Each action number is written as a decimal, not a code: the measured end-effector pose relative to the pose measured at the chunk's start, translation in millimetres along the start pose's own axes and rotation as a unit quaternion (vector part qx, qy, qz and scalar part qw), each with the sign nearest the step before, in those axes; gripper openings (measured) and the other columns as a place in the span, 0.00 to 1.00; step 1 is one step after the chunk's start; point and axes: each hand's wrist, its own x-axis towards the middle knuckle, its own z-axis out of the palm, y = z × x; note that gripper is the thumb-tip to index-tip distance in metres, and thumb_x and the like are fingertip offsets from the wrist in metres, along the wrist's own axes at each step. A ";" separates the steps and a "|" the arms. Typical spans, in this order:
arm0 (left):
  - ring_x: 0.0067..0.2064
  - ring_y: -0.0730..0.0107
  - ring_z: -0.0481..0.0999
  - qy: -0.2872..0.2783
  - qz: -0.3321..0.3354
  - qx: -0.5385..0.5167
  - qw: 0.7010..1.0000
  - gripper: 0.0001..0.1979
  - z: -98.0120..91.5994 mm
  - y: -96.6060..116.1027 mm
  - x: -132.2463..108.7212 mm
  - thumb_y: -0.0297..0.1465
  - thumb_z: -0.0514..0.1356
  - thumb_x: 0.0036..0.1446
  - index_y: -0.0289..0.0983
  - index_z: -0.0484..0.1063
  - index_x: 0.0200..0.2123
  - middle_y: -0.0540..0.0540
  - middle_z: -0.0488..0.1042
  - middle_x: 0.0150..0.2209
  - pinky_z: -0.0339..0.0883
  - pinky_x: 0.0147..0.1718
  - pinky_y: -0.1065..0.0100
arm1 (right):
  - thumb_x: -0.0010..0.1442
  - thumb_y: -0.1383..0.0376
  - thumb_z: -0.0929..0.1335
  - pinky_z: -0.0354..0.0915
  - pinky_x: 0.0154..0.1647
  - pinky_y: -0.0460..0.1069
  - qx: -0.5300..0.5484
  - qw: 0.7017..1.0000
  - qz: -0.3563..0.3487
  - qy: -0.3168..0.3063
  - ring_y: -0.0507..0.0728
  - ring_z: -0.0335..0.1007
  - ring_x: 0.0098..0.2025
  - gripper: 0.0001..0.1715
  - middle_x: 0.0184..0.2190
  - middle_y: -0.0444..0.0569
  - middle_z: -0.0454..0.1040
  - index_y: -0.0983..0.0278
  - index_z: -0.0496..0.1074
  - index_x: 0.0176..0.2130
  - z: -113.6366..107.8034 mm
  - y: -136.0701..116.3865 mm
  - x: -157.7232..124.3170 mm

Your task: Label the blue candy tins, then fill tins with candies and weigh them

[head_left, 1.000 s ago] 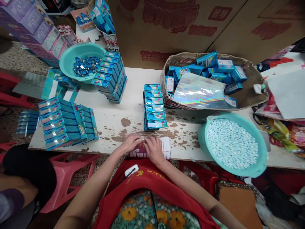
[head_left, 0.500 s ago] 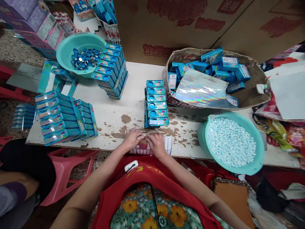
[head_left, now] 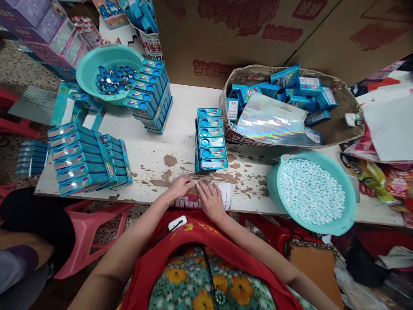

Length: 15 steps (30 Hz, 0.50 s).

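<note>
Both hands sit close together at the near edge of the table, the left hand and right hand laid palm-down on a flat white pack with a pink-red patch in its middle. The fingers are bent and the tips of the two hands almost meet over that patch; whether they pinch anything there cannot be told. The pack lies flat, its ribbed white end showing past the right hand. Just beyond it stands a stack of teal boxes. To the right, a teal basin holds pale blue pellets, and behind it a cardboard tray holds blue cartons under a holographic sheet.
</note>
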 end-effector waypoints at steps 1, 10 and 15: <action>0.38 0.65 0.69 -0.007 0.004 -0.006 1.000 0.14 -1.1 0.8 0.2 0.35 0.51 0.55 0.36 0.74 0.27 0.46 0.74 0.31 0.61 0.40 0.67 | 0.62 0.72 0.61 0.47 0.61 0.64 0.002 1.000 0.005 0.000 0.65 0.48 0.62 0.33 0.63 0.52 0.54 0.63 0.50 0.65 0.1 0.9 1.6; 0.30 0.70 0.68 -0.010 -0.041 -0.099 0.994 0.13 6.7 -9.7 3.7 0.36 0.53 0.51 0.34 0.70 0.23 0.49 0.70 0.24 0.60 0.32 0.69 | 0.62 0.72 0.60 0.49 0.60 0.66 0.007 1.000 -0.010 -0.002 0.66 0.42 0.64 0.32 0.63 0.56 0.51 0.68 0.51 0.64 18.8 3.5 3.0; 0.31 0.69 0.68 0.006 -0.076 -0.102 0.992 0.12 13.5 -13.4 8.4 0.36 0.53 0.51 0.35 0.71 0.25 0.49 0.71 0.25 0.60 0.32 0.69 | 0.62 0.73 0.60 0.49 0.60 0.66 0.016 0.999 -0.032 0.015 0.65 0.42 0.64 0.23 0.62 0.57 0.55 0.66 0.62 0.57 11.1 3.8 -0.1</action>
